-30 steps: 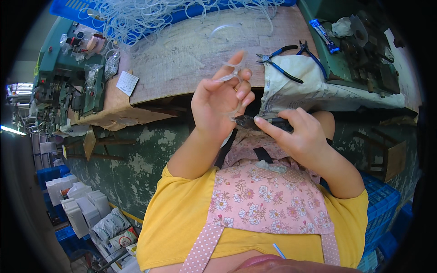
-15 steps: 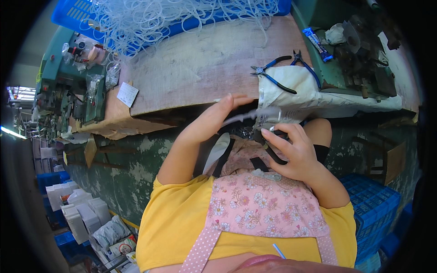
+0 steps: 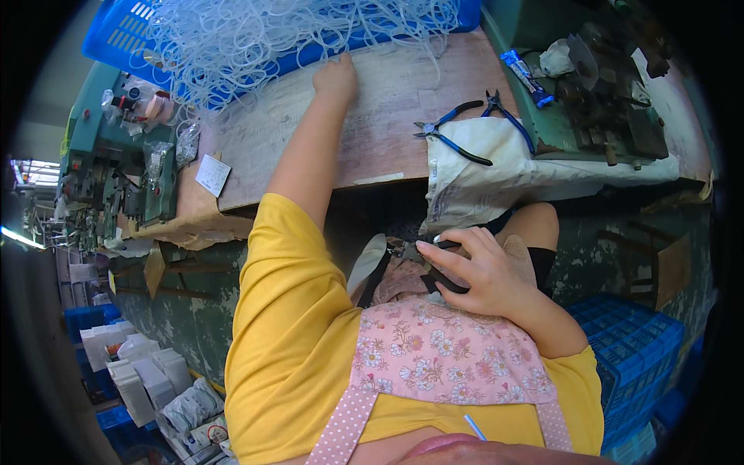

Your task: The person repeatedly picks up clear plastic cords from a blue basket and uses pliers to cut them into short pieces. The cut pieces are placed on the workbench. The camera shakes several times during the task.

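Note:
My left hand [image 3: 337, 79] stretches far forward over the wooden bench top [image 3: 271, 132]. Its fingers are curled closed at the front rim of the blue basket [image 3: 310, 54], against the heap of translucent plastic strands [image 3: 232, 46]. The fingertips are partly hidden among the strands. Above my lap, my right hand [image 3: 488, 271] grips black-handled cutting pliers [image 3: 413, 251], with the thumb and fingers around the spread handles and the jaws pointing left. A pink floral apron [image 3: 442, 349] lies just below them.
Two blue-handled pliers [image 3: 457, 143] [image 3: 508, 120] lie by a white cloth [image 3: 473, 170] at the bench's right. Green machines [image 3: 585, 132] flank it. A small paper card [image 3: 212, 175] lies at left. Blue crates [image 3: 628, 349] stand at lower right, a wooden stool [image 3: 670, 271] beyond.
My left hand has swung from beside the pliers up and forward to the basket. A blurred translucent strand near the pliers is gone from view. My right hand shifted slightly left and down.

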Demonstrator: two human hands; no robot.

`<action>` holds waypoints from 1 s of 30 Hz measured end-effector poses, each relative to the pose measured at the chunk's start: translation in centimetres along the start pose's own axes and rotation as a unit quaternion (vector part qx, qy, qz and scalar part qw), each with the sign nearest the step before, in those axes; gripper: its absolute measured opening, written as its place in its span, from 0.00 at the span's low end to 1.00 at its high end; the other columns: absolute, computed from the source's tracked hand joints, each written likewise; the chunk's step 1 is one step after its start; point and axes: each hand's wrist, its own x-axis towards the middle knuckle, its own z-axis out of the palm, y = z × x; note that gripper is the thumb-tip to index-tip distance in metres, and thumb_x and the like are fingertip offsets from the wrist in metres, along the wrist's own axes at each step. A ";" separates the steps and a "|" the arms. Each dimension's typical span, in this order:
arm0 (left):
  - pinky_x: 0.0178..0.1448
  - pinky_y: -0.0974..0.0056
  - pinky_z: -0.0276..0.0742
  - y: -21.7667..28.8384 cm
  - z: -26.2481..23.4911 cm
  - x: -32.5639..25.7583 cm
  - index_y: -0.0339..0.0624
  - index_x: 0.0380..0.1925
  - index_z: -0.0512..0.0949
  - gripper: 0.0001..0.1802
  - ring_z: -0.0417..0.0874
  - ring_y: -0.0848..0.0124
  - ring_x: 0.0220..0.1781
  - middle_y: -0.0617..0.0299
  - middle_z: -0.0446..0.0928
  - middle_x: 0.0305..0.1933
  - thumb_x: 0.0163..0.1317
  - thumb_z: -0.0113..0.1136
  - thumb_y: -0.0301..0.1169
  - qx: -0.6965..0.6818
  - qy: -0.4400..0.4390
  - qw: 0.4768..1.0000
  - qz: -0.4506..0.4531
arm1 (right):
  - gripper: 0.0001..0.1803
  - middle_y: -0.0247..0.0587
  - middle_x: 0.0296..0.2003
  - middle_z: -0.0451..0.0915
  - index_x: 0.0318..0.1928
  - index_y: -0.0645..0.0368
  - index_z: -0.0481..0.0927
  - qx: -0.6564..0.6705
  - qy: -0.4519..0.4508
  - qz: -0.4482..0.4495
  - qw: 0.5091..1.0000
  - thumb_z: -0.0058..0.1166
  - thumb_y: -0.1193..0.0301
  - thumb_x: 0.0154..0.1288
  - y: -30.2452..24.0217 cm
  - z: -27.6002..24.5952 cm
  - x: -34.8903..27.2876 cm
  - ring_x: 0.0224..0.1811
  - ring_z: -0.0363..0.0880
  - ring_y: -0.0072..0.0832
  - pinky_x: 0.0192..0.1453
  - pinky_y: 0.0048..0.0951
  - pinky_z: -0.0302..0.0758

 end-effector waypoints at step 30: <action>0.39 0.70 0.73 0.5 -1.6 -2.8 0.46 0.73 0.46 0.38 0.74 0.75 0.30 0.57 0.77 0.38 0.67 0.53 0.25 -0.790 -0.296 0.534 0.064 | 0.37 0.48 0.51 0.72 0.65 0.54 0.71 0.130 0.105 0.081 0.983 0.64 0.74 0.49 3.0 -2.4 1.6 0.52 0.74 0.43 0.57 0.37 0.72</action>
